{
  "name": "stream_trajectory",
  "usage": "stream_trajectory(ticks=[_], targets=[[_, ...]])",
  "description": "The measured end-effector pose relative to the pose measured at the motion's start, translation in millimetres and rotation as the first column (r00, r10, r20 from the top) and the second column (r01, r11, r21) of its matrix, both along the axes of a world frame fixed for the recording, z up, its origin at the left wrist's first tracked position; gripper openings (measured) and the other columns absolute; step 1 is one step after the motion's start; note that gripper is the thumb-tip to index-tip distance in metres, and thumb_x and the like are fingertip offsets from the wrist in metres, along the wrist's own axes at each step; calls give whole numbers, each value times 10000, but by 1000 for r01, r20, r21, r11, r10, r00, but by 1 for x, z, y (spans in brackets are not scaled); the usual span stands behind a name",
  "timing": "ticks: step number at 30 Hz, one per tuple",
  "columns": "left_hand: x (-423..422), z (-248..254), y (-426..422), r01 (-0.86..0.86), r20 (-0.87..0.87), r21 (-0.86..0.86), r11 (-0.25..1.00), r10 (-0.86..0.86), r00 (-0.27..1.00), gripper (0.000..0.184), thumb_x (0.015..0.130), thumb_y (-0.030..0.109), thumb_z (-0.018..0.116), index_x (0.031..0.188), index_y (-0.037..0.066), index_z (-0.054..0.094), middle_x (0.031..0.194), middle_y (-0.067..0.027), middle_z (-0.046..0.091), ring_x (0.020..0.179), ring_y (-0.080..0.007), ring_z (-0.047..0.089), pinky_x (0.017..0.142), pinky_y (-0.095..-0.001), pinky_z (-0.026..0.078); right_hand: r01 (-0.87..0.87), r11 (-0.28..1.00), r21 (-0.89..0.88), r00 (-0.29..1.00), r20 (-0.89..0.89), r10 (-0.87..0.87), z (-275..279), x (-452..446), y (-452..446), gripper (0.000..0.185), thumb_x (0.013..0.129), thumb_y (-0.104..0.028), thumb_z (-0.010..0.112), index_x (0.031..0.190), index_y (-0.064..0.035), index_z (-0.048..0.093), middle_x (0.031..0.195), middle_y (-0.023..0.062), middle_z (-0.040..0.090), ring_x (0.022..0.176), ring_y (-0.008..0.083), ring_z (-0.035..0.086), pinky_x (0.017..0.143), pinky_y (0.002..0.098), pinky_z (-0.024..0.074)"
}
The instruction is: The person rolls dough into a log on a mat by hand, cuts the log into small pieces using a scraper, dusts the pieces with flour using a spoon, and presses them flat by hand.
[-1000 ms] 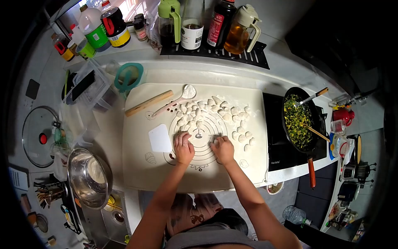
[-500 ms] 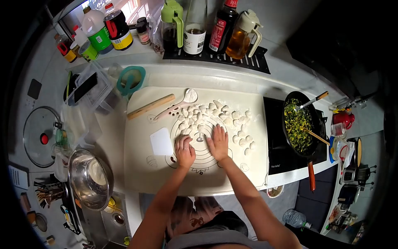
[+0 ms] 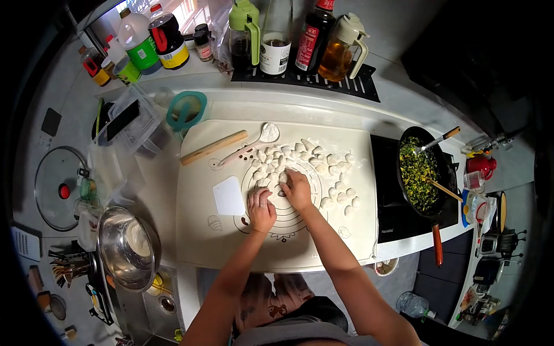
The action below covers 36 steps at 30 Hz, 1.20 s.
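Note:
Many small floured dough pieces [image 3: 332,158] lie grouped on a white mat [image 3: 196,248] printed with rings. My right hand [image 3: 298,190] is palm down near the middle of the rings, its bent fingers closed about a dough piece [image 3: 283,178] at the near edge of the group. Just left of it, my left hand [image 3: 262,212] rests on the mat with fingers curled and close together; whatever lies under them is hidden. A white flat scraper [image 3: 228,196] is beside the left hand.
A rolling pin [image 3: 213,147] and a scoop of flour [image 3: 269,132] lie toward the back left. Right of the mat, a pan of chopped green and yellow filling [image 3: 420,179] sits on the cooktop. A steel bowl [image 3: 124,259] stands left; bottles [image 3: 311,43] line the back ledge.
My right hand has gone from flat with fingers stretched out to bent fingers at a dough piece, shifting slightly left. My left hand stays curled near the same spot. The view has shifted slightly.

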<state>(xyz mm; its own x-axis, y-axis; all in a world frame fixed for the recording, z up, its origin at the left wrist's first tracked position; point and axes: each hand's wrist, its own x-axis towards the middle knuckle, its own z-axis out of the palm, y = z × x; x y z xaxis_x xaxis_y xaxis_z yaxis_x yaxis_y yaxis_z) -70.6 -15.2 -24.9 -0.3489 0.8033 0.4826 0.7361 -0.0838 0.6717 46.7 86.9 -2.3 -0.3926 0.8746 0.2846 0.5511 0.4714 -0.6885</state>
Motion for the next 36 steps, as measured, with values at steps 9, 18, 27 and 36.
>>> stream_trajectory(ticks=[9, 18, 27, 36], targets=[[0, 4, -1, 7, 10, -3, 1000, -6, 1000, 296, 754, 6, 510, 1047, 34, 540, 1099, -156, 567, 1035, -353, 526, 936, -456, 397, 182, 982, 46, 939, 288, -188, 5, 52, -60, 342, 669, -179, 739, 948, -8, 639, 897, 144, 605, 836, 339, 560, 756, 417, 465], [-2, 4, 3, -6, 43, 7, 1000, 5, 999, 309, 751, 0, 497, 1053, 48, 542, 1103, -145, 568, 1043, -351, 523, 942, -475, 395, 63, 993, 96, 821, 561, -107, -17, 12, -47, 809, 909, -490, 480, 1409, 108, 267, 1492, 264, 248, 1382, 439, 202, 1135, 521, 136], [-2, -13, -4, -134, 223, 46, 990, 121, 967, 348, 759, -83, 419, 1088, -12, 503, 1080, -229, 555, 1026, -396, 522, 927, -465, 403, 185, 948, 259, 755, 580, -306, -13, 62, -29, 500, 939, -232, 443, 1388, -15, 399, 1456, 189, 369, 1347, 332, 350, 1110, 502, 238], [1, -22, -5, -22, 392, 6, 1000, 18, 920, 336, 755, -146, 350, 1049, -50, 480, 1059, -204, 564, 955, -321, 568, 857, -402, 470, -192, 981, -25, 981, 36, 193, 9, -8, -41, 392, 756, -133, 703, 1120, -29, 600, 1019, 174, 617, 972, 372, 575, 863, 417, 475]])
